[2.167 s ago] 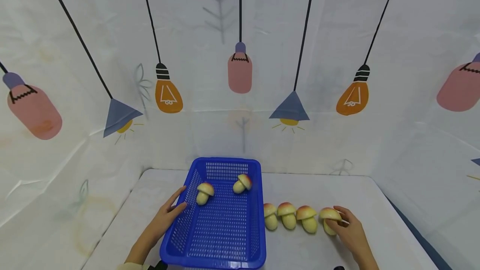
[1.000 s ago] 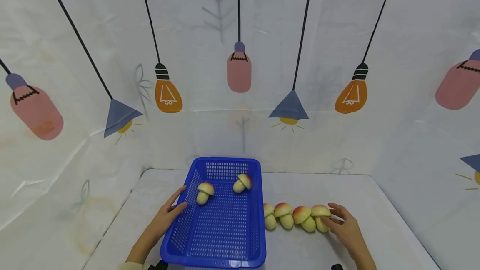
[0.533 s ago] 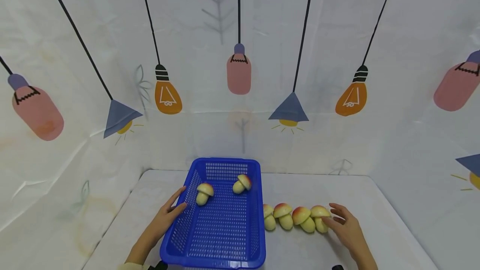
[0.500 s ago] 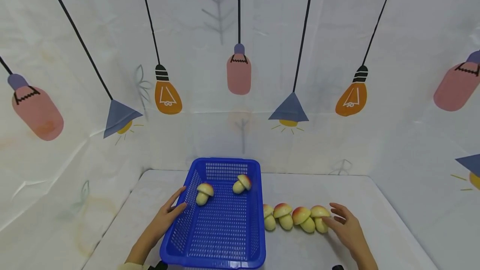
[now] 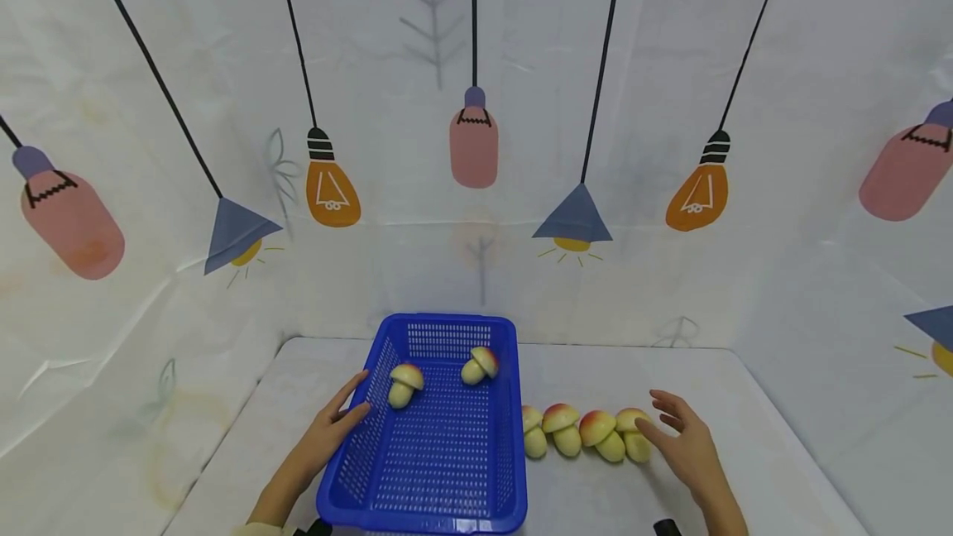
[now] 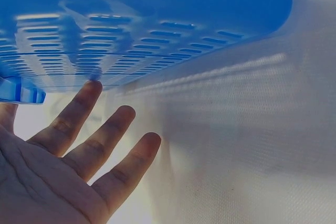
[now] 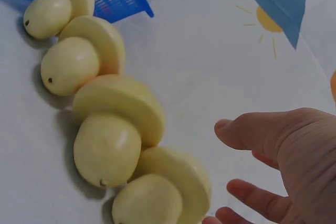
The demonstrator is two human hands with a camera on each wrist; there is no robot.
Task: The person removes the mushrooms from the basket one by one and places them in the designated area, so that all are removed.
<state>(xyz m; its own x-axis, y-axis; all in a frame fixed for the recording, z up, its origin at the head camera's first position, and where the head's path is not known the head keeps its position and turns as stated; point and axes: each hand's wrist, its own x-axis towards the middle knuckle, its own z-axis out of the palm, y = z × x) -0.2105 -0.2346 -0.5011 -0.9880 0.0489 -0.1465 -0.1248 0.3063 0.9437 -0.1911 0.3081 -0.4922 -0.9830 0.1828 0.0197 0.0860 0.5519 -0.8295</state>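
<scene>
A blue plastic basket (image 5: 439, 457) stands on the table with two toy mushrooms inside, one at the left (image 5: 405, 385) and one at the back right (image 5: 480, 366). My left hand (image 5: 328, 437) rests against the basket's left side with fingers extended; in the left wrist view one fingertip (image 6: 93, 86) meets the slotted wall. Right of the basket, several mushrooms with reddish caps lie in a close row. My right hand (image 5: 687, 445) is spread beside the rightmost mushroom (image 5: 635, 441), holding nothing. The right wrist view shows a gap between thumb (image 7: 236, 132) and that mushroom (image 7: 152, 200).
The basket's right wall hides part of the leftmost mushroom (image 5: 533, 437) in the row. A white sheet printed with hanging lamps (image 5: 573, 213) rises behind the white table (image 5: 596, 370) and at both sides.
The rightmost mushroom has shifted left against its neighbours, closing the row up. Since half a second ago my right hand has let go and its fingers have spread. The left hand stays put.
</scene>
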